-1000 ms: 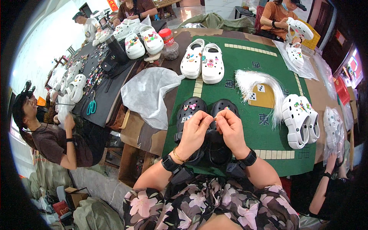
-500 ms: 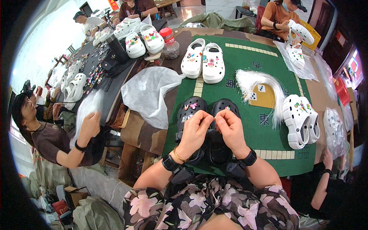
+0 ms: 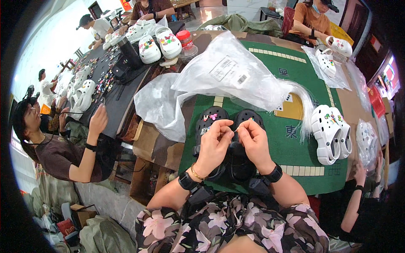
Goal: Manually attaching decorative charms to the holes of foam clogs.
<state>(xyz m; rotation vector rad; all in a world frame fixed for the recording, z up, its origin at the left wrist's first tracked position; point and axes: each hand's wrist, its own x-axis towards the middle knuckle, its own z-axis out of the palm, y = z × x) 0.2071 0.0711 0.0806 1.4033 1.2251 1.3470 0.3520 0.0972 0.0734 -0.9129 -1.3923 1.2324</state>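
Note:
A pair of black clogs stands at the near edge of the green mat, toes pointing away: the left clog (image 3: 204, 114) bears colourful charms, and the right clog (image 3: 252, 114) is partly covered by my hands. Above them my left hand (image 3: 214, 142) and my right hand (image 3: 254, 145) meet, each closed in a fingertip pinch. A tiny pale bit shows between the fingertips, too small to name. Just beyond the clogs lies a clear plastic bag (image 3: 223, 71) with a printed label. It hides the white clogs behind it and part of a bundle of thin white strands (image 3: 304, 101).
White clogs with charms (image 3: 328, 133) stand on the right of the green mat (image 3: 278, 147). Another plastic bag (image 3: 158, 105) lies left. Co-workers sit around; one at left (image 3: 55, 156) has raised hands. A red-lidded jar (image 3: 184, 39) stands beyond, beside charm-covered clogs (image 3: 168, 43).
A labelled plastic bag has come down over the mat's far part, covering the white clogs. The left co-worker's hand no longer holds plastic. The far-right co-worker has lowered a white clog. My hands barely moved.

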